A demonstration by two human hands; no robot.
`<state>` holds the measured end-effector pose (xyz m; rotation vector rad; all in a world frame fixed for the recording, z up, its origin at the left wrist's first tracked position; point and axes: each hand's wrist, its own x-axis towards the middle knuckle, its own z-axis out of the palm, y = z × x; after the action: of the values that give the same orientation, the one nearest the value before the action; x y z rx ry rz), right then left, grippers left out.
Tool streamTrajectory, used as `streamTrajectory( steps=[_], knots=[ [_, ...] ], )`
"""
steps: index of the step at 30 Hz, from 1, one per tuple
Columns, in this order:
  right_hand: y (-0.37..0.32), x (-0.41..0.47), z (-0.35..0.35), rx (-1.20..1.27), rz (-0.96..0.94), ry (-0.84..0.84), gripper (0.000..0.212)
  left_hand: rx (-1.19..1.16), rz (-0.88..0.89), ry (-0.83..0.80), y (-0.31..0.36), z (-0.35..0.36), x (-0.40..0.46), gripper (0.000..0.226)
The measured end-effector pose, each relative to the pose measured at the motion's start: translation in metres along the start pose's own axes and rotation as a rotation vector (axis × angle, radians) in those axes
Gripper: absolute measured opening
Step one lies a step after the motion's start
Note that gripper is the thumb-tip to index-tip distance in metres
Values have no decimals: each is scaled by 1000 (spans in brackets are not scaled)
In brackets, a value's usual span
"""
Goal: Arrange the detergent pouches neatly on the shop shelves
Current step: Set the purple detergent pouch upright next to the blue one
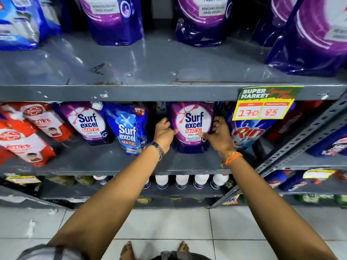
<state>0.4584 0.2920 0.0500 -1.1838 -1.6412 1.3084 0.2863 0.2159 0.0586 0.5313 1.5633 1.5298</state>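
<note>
Bare feet [129,249] stand on pale floor tiles [169,222] at the bottom edge of the view, and two forearms reach up from there toward the grey metal shelving [131,92]. On the top shelf, large purple pouches [204,21] stand well apart, with a blue pack [16,23] at the far left. On the middle shelf a purple Surf Excel pouch [192,126] stands upright at the centre, gripped on both sides. To its left a blue Surf Excel pouch [127,128] leans, then a second purple pouch [88,122] tilts, and red packs [28,136] lie slanted at the far left. A Rin pouch [247,132] sits just right of the gripped pouch, partly behind a yellow price tag [262,105] reading 170 and 85. White-capped bottles [182,180] line the lower shelf. The left hand [165,133], with a metal watch [158,149] at the wrist, curls its fingers around the pouch's left edge. The right hand [218,136], wearing orange thread bands [232,158], clasps the right edge, thumb laid across the pouch's front.
</note>
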Motion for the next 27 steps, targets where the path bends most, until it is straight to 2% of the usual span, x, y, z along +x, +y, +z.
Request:
streamTrajectory(
  steps=[2,7,13,15,19,27],
  knots=[
    [4,0,3,13,-20,35,63,-8,-7,23,-2,2,7,60],
    [25,-6,8,64,-25,63,68,0,21,35,-9,3,9,49],
    [23,-3,-6,79,-17,-62,71,23,50,-7,-17,-7,12,55],
    [22,-2,-11,111,-11,-91,68,66,52,-36,-16,-9,8,60],
    [17,2,-17,69,-26,-160,59,171,57,-128,-19,-10,1,55],
    [9,-17,-10,-34,-105,-94,48,162,75,-47,-30,-14,-17,51]
  ],
)
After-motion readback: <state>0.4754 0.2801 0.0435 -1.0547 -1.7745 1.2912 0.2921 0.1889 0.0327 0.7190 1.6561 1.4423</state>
